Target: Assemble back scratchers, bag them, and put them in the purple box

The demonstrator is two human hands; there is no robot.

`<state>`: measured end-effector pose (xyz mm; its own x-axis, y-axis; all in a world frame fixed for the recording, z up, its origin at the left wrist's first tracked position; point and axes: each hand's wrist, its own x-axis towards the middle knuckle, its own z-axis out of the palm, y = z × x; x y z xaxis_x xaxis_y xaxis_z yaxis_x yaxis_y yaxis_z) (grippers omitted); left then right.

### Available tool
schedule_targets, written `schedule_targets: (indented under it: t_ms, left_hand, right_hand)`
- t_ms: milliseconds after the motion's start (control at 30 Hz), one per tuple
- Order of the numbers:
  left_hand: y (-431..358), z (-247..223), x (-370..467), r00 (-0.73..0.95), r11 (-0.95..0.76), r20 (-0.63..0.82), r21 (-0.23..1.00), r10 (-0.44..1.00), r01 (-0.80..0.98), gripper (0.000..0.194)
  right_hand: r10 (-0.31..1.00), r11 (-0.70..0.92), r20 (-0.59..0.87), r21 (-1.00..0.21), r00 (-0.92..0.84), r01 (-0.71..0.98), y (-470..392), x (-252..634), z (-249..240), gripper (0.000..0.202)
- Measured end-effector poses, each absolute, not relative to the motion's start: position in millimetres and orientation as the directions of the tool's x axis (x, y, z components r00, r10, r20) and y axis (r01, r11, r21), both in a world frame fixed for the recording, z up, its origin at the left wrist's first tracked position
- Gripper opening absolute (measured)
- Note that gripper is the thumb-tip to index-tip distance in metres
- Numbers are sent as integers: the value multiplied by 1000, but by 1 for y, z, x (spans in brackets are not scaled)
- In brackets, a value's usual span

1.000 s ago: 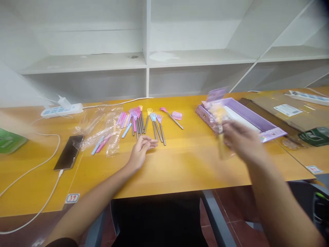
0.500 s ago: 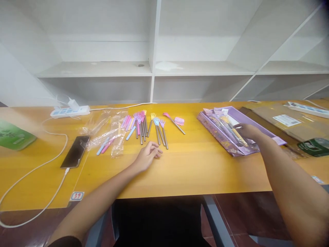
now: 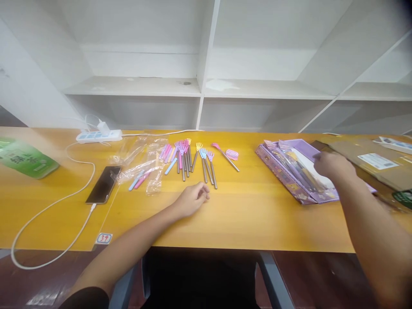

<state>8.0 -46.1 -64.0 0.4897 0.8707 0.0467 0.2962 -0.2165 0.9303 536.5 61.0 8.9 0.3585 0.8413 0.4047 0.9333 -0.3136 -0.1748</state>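
From where I stand, the person's right hand (image 3: 334,167) is at the right side of a shallow purple box (image 3: 279,175), its fingertips by the rim; I can't tell from here whether they're clamped on anything. The box sits slantwise on the desk (image 3: 251,214), with clear-wrapped packets (image 3: 299,171) lying along its patterned left wall.

The left hand (image 3: 192,200) rests on the desk, fingers loosely curled and slightly apart, nothing visible in it. Just beyond it lies a group of back scratchers (image 3: 183,151), metal rods towards the person and little claw heads in purple, pink, yellow and blue pointing away. One pink scratcher (image 3: 228,159) lies by itself to the right, close beside a pink label (image 3: 232,154).

Left of the group are several short coloured sticks (image 3: 171,166), and a crumpled clear bag (image 3: 155,182). Farther left lies a dark phone (image 3: 103,185) plugged into a white cable (image 3: 93,207), near a power strip (image 3: 99,136) and a green packet (image 3: 28,158). A cardboard box (image 3: 357,150) lies past the purple one.
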Motion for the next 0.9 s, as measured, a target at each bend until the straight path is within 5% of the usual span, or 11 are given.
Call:
schedule_targets:
  t_ms: [100, 333, 467, 600, 900]
  left_hand:
    - [-46, -59, 8, 505, -248, 45, 906, 862, 342, 13]
    - [-43, -51, 6, 504, -338, 90, 840, 859, 425, 17]
    - [-40, -50, 3, 503, -406, 136, 778, 853, 479, 17]
    - [-37, -49, 1, 482, -427, 154, 733, 862, 530, 19]
    - [-35, -52, 3, 478, -429, 149, 713, 866, 555, 19]
  right_hand:
    - [880, -245, 380, -149, 284, 958, 56, 491, 12, 25]
    - [943, 179, 330, -368, -52, 912, 41, 334, -7, 25]
    - [980, 152, 188, -466, -70, 872, 42, 280, -41, 33]
    - [987, 103, 156, -417, -40, 903, 41, 260, -70, 44]
    - [980, 193, 131, -450, -149, 872, 22, 257, -68, 30]
